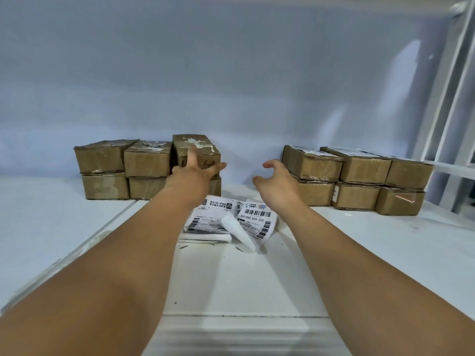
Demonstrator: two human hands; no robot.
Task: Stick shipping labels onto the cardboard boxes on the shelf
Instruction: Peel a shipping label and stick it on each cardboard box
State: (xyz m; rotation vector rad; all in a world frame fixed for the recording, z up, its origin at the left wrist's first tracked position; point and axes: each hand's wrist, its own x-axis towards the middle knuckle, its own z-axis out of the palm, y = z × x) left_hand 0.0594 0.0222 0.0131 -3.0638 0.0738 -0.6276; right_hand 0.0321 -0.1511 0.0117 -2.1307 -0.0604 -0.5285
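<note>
Left hand (195, 172) splayed against cardboard box (205, 153) at eleven o'clock; right hand (279, 183) loose, empty, at one o'clock.

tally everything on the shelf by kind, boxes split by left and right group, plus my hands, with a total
left-group cardboard boxes: 6 (one mostly hidden behind the left hand)
right-group cardboard boxes: 6
hands: 2 (left hand, right hand)
pile of loose shipping labels: 1 (sheets overlap too much to count)
total: 15
</note>
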